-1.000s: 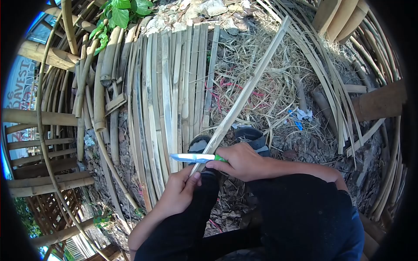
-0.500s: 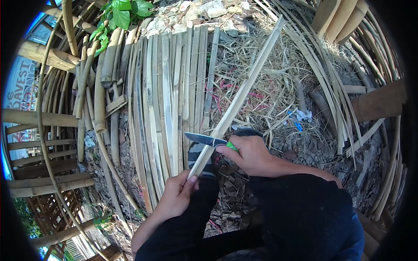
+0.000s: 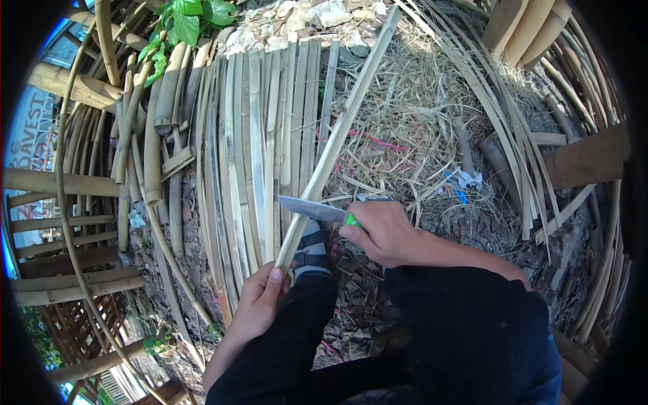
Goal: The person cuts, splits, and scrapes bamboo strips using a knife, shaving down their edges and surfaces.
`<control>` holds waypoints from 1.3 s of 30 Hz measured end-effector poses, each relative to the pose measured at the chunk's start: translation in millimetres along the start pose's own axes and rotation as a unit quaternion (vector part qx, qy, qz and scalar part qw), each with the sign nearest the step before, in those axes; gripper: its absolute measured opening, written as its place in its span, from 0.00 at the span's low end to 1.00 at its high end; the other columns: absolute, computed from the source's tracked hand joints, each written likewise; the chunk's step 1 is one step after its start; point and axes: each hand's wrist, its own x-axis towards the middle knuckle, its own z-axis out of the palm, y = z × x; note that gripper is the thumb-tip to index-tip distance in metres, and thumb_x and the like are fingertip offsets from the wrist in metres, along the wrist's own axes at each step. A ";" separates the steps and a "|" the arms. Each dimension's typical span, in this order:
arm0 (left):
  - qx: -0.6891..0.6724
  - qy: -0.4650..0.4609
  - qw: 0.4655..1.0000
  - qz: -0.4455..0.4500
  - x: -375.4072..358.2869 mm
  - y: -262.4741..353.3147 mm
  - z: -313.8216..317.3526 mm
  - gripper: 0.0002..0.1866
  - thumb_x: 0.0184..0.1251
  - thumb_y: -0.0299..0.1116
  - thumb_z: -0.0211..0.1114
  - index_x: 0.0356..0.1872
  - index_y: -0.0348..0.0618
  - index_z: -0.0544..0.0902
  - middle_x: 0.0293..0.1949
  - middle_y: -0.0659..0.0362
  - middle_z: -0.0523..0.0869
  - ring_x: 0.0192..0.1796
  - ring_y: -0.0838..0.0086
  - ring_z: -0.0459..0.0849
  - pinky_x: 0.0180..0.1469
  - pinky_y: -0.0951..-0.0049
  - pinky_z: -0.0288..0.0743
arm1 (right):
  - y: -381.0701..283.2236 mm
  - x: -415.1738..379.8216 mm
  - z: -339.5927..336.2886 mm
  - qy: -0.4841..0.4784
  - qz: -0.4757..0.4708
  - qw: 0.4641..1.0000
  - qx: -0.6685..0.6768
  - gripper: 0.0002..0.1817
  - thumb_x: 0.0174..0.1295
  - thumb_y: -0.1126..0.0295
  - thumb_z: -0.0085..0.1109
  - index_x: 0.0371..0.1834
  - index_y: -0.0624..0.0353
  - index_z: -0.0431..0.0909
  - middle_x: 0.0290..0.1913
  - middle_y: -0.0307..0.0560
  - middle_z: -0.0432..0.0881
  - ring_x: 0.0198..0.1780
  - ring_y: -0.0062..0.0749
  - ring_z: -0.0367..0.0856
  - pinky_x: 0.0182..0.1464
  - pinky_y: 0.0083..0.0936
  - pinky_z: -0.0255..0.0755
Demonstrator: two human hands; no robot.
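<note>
A long bamboo strip [image 3: 335, 140] slants up and to the right from my left hand [image 3: 261, 297], which is closed around its lower end. My right hand [image 3: 379, 231] grips a knife [image 3: 314, 208] by its green handle. The broad blade lies across the strip, a short way above my left hand, with its tip pointing left. Most of the handle is hidden inside my fingers. Below the strip, a sandalled foot [image 3: 312, 250] rests on the ground.
Several split bamboo slats [image 3: 253, 135] lie side by side to the left. Shavings [image 3: 412, 121] cover the ground ahead, with pink string [image 3: 378, 142] among them. Thin strips [image 3: 496, 101] are piled at right. A bamboo fence [image 3: 74, 182] stands along the left edge.
The strip's far end has swung left and it stands steeper. My left hand has shifted left and slightly down. The knife blade has turned and shows more of its flat side.
</note>
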 end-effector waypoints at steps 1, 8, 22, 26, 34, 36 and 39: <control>0.014 -0.010 1.000 0.007 1.6 -0.5 1.5 0.24 0.84 0.46 0.46 0.59 0.34 0.77 0.28 0.67 0.69 0.26 0.85 0.61 0.28 0.83 0.57 | -0.3 1.7 6.7 -0.001 0.002 1.000 0.002 0.22 0.70 0.55 0.58 0.28 0.64 0.71 0.23 0.54 0.75 0.23 0.52 0.76 0.27 0.44 0.68; 0.105 0.011 0.994 0.022 2.2 3.2 7.9 0.19 0.84 0.38 0.46 0.54 0.34 0.80 0.25 0.63 0.74 0.27 0.81 0.71 0.32 0.76 0.68 | 5.1 17.1 19.6 0.047 -0.044 0.991 -0.119 0.26 0.69 0.52 0.57 0.22 0.64 0.74 0.17 0.54 0.77 0.17 0.51 0.79 0.21 0.42 0.73; 0.219 0.073 0.972 0.034 1.0 6.3 14.6 0.15 0.82 0.33 0.47 0.41 0.32 0.79 0.22 0.54 0.77 0.22 0.68 0.77 0.29 0.67 0.70 | 23.1 23.4 10.6 -0.008 -0.004 0.991 -0.131 0.30 0.71 0.47 0.52 0.20 0.63 0.77 0.16 0.55 0.78 0.18 0.53 0.80 0.22 0.43 0.75; 0.211 0.084 0.973 0.034 -2.6 0.5 11.4 0.18 0.84 0.38 0.46 0.44 0.33 0.79 0.21 0.65 0.72 0.22 0.82 0.68 0.26 0.76 0.64 | 43.5 28.7 -8.3 -0.005 0.032 0.982 -0.184 0.31 0.72 0.47 0.50 0.21 0.64 0.78 0.16 0.55 0.78 0.19 0.53 0.80 0.24 0.43 0.76; 0.229 0.078 0.968 0.063 1.0 1.1 13.9 0.18 0.84 0.39 0.46 0.45 0.33 0.78 0.21 0.64 0.71 0.23 0.82 0.68 0.27 0.76 0.63 | 8.4 18.9 3.5 -0.058 0.072 0.995 -0.047 0.32 0.74 0.48 0.47 0.23 0.67 0.78 0.17 0.62 0.77 0.21 0.59 0.79 0.27 0.47 0.75; 0.229 0.074 0.968 0.066 1.2 -0.2 14.0 0.18 0.84 0.39 0.46 0.45 0.33 0.78 0.21 0.64 0.71 0.23 0.81 0.68 0.27 0.75 0.63 | 1.7 17.0 13.4 -0.055 0.024 0.998 -0.022 0.31 0.73 0.48 0.49 0.22 0.66 0.78 0.17 0.62 0.77 0.20 0.60 0.79 0.26 0.47 0.75; 0.236 0.076 0.967 0.065 0.3 2.3 14.0 0.18 0.84 0.38 0.45 0.45 0.33 0.78 0.21 0.63 0.72 0.23 0.80 0.69 0.28 0.74 0.64 | 6.3 24.4 8.9 -0.053 0.019 0.997 -0.061 0.30 0.72 0.48 0.51 0.22 0.65 0.78 0.16 0.60 0.77 0.20 0.58 0.79 0.25 0.46 0.75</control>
